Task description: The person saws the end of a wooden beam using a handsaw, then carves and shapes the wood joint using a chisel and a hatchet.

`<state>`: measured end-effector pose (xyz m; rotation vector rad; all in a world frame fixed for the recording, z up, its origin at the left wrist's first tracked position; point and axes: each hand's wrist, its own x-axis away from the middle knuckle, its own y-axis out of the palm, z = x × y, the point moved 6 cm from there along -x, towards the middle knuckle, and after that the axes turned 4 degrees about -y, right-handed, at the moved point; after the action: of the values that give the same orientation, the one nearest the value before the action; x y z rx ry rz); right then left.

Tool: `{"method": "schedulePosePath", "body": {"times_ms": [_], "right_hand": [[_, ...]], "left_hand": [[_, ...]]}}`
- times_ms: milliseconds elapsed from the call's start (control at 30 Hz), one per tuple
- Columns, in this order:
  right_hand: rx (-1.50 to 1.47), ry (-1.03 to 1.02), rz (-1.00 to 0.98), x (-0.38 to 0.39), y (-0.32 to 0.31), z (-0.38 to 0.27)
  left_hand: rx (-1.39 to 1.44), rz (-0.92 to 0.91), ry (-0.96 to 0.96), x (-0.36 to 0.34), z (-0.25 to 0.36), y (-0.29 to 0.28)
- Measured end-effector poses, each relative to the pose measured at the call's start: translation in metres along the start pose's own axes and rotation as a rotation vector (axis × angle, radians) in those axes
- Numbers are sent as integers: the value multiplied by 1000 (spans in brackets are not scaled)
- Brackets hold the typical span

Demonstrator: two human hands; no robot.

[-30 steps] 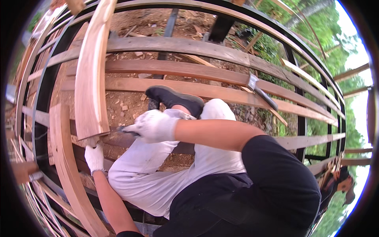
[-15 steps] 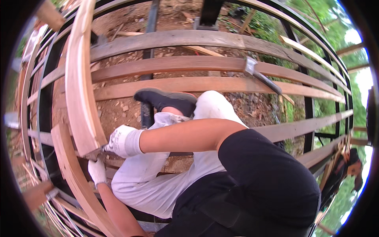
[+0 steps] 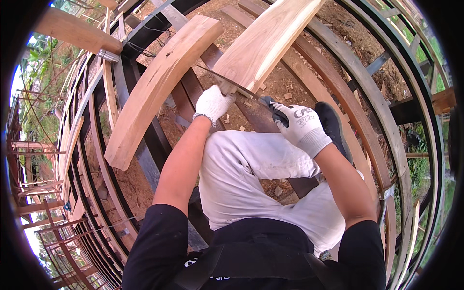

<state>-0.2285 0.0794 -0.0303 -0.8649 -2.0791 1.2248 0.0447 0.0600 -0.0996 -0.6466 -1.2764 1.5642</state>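
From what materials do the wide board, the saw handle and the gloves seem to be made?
Wide board: wood, apparently bare and smooth; grain and pale streaks show.
Saw handle: perhaps rubber or plastic, dark and dull; mostly covered, so unsure.
Gloves: knitted fabric, possibly cotton; white, matte, with ribbed-looking cuffs.

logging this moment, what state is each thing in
plank, over the slats, cut depth unclear
saw, held, blade along the plank's end
left grip, gloved, at the plank's end, fingers partly hidden
right grip, gloved, closed on the saw
curved beam, beside the plank, untouched
trousers, worn, creased
shoe, worn
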Motion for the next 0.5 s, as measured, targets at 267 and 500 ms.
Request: {"method": "schedulePosePath", "body": {"times_ms": [267,500], "right_hand": [[-10,-109,213,84,-37,17],[21,2,-19,3,4,4]], "left_hand": [[-57,10,2,2,1,-5],[-63,-87,-9,5,2,8]]}}
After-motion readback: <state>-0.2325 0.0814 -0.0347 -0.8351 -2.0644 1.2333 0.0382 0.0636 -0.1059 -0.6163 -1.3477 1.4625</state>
